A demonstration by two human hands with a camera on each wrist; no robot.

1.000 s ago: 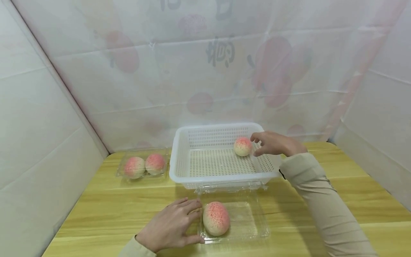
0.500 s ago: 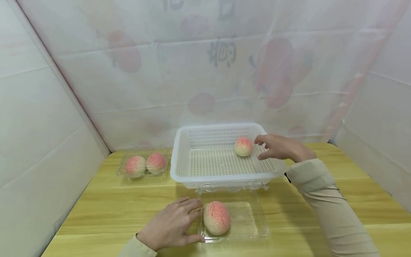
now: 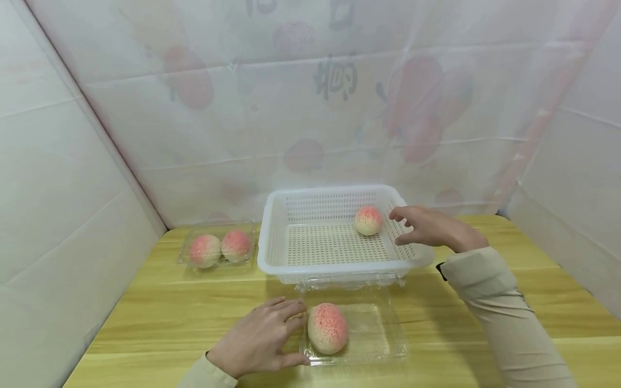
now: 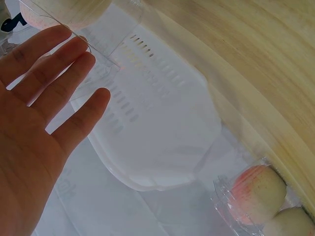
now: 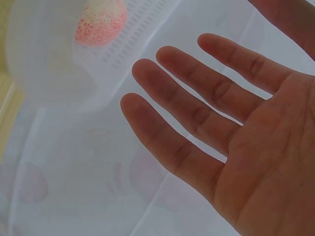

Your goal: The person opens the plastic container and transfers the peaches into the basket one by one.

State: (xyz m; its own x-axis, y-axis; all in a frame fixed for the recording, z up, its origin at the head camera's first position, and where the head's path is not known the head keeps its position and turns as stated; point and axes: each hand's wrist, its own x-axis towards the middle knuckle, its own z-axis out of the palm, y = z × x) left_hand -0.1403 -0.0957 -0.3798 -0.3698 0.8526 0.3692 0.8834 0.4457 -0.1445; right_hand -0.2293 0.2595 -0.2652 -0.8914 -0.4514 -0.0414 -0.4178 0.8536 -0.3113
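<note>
One pink-and-cream peach (image 3: 328,328) sits in the left half of an open clear plastic clamshell box (image 3: 371,328). My left hand (image 3: 259,339) rests beside that box, its fingers touching the left edge; the left wrist view shows the fingers (image 4: 74,123) fairly straight against the clear plastic. Another peach (image 3: 368,221) lies at the right end of a white slotted plastic basket (image 3: 322,268). Over the basket's right rim hovers my right hand (image 3: 434,229), apart from the peach and holding nothing. In the right wrist view its fingers (image 5: 167,132) are spread and relaxed.
A second clear clamshell box (image 3: 254,237) with two peaches (image 3: 205,251) stands left of the basket on the wooden table (image 3: 194,302). White printed sheeting (image 3: 301,124) walls the table at the back and both sides.
My right hand has drawn back to the right, away from the peach in the basket. The left hand and the peach in the front box stay in place.
</note>
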